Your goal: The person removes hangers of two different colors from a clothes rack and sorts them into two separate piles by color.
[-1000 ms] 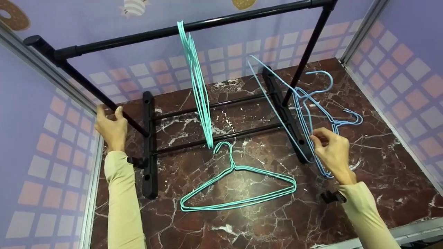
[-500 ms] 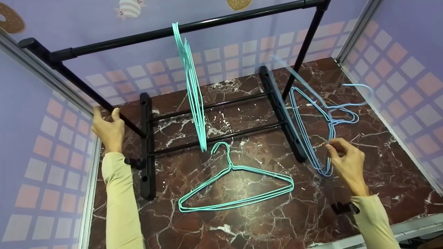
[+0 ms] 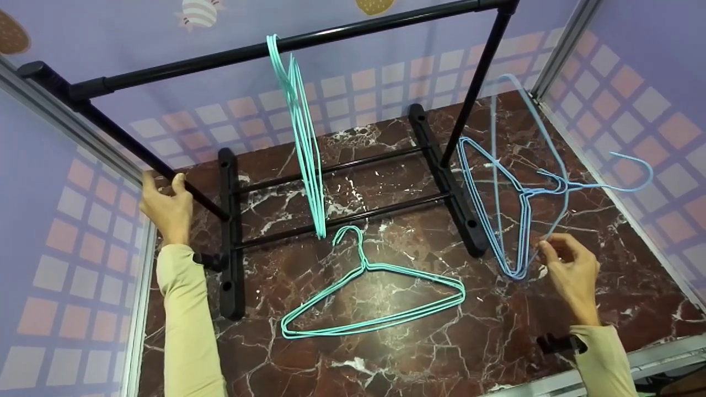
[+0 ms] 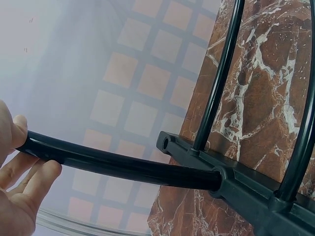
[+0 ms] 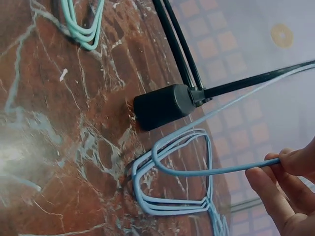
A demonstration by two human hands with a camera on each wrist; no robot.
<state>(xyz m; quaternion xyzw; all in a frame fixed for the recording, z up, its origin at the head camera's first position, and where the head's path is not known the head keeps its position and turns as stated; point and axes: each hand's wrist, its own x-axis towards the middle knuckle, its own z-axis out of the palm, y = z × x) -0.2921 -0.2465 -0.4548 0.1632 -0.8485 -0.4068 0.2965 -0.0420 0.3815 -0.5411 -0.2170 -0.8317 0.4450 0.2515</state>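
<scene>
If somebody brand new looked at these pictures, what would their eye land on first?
Probably the black clothes rack spanning the head view, with mint-green wire hangers hung near the middle of its top bar. Next, at the right, the light-blue wire hanger pinched in the person's right grip, its outline crossing the blue hangers lying beside the rack. Then the loose mint-green stack lying on the marbled surface in front.

We find the held blue hanger (image 5: 211,172) blurred along its far side in the head view, and the right wrist view cuts it off — as it does the right hand (image 3: 573,270). We see the left hand (image 3: 168,212) cropped at its own camera's edge, and cannot count the overlapping turquoise hangers (image 3: 309,154) on the rail (image 3: 386,24).
</scene>
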